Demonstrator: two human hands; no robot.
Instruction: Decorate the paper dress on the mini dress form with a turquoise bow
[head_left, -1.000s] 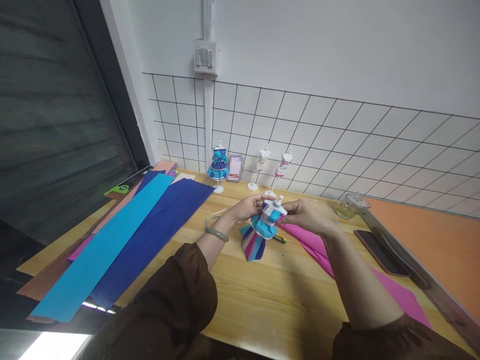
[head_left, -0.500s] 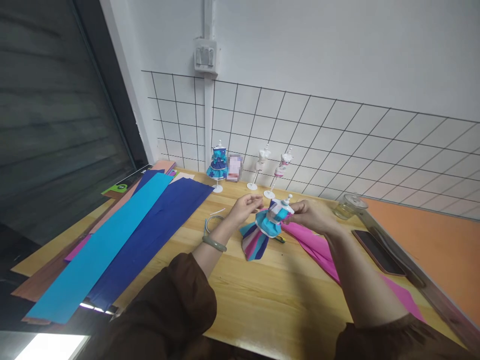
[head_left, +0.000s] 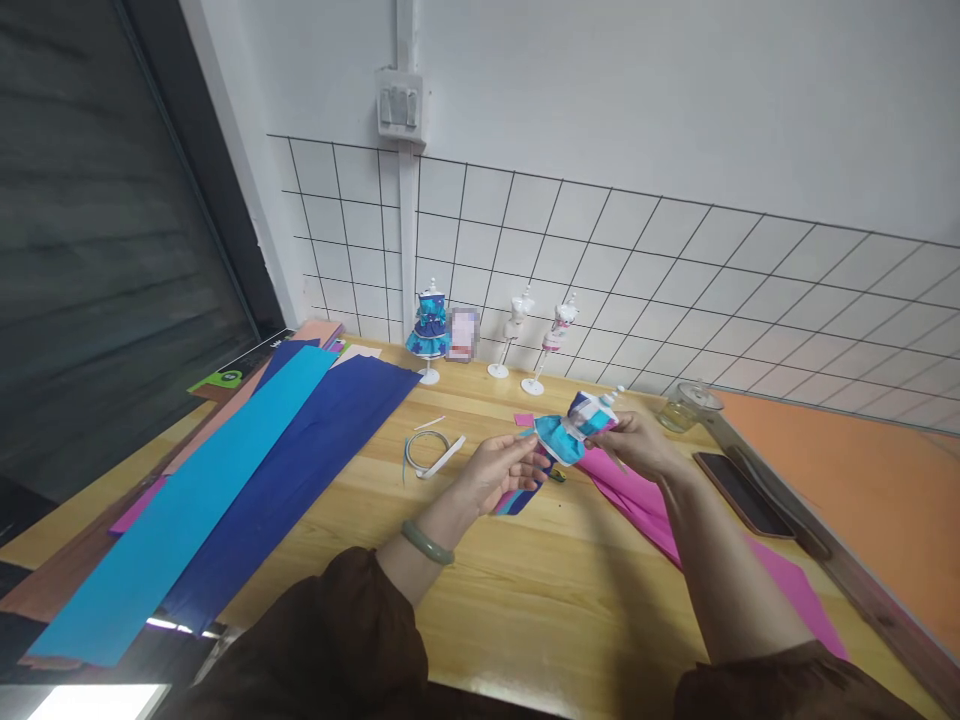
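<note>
A miniature dress form, tilted to the right, wears a small doll dress [head_left: 561, 440] with a blue ruffle and a striped lower skirt. Behind its upper body, my right hand [head_left: 639, 442] is closed, gripping the form at the bodice. My left hand [head_left: 504, 472] has its thumb and fingers on the ruffle's left edge, in front of the skirt, and covers part of the stripes. Both hands hold the piece above the wooden table [head_left: 465, 600]. Just behind the skirt lies a small yellow-and-black tool [head_left: 556, 476], partly hidden.
Blue fabric strips [head_left: 300, 480] cover the left side. A blue-dressed form [head_left: 430, 325] and two pale ones [head_left: 516, 325] stand by the wall. Pink fabric [head_left: 637, 500], a phone [head_left: 742, 495] and a glass jar [head_left: 688, 408] are at right; a wire coil [head_left: 427, 452] lies left of centre.
The dress form has moved right and tipped further over. My left hand has come down from beside the bodice to the skirt's ruffle. A white strip by the coil has come into view.
</note>
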